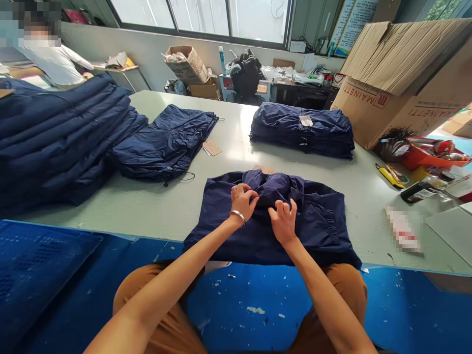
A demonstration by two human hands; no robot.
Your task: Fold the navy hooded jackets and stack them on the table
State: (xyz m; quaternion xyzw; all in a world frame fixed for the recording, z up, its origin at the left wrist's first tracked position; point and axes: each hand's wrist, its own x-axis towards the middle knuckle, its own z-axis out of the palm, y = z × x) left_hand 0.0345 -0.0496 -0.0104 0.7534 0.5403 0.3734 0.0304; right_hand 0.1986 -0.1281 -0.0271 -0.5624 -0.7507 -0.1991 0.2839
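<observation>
Clerk: Position of the item in hand?

Inspector: A dark navy, folded garment of thin crinkled fabric (265, 241) lies at the middle of the near edge of the pale green, smooth-topped desk (147, 211), its lower side reaching that edge. Its upper part is bunched.

Clerk: State of the fingers?

Inspector: Left hand (243, 202), silver metal bracelet (238, 216) at the wrist: fingers bent, thumb and forefinger narrowly spaced at the bunched cloth. Right hand (283, 221): fingers half curled and moderately spread over the cloth. Whether either pinches fabric, I cannot tell.

Clerk: Surroundings?

Inspector: Toward the far edge, a neat navy fabric stack with a paper tag (302, 135). Left of it, a flatter navy garment pile (165, 142); at the left end, a tall navy heap (55, 132). By the far right corner, a large brown cardboard box (398, 108).
</observation>
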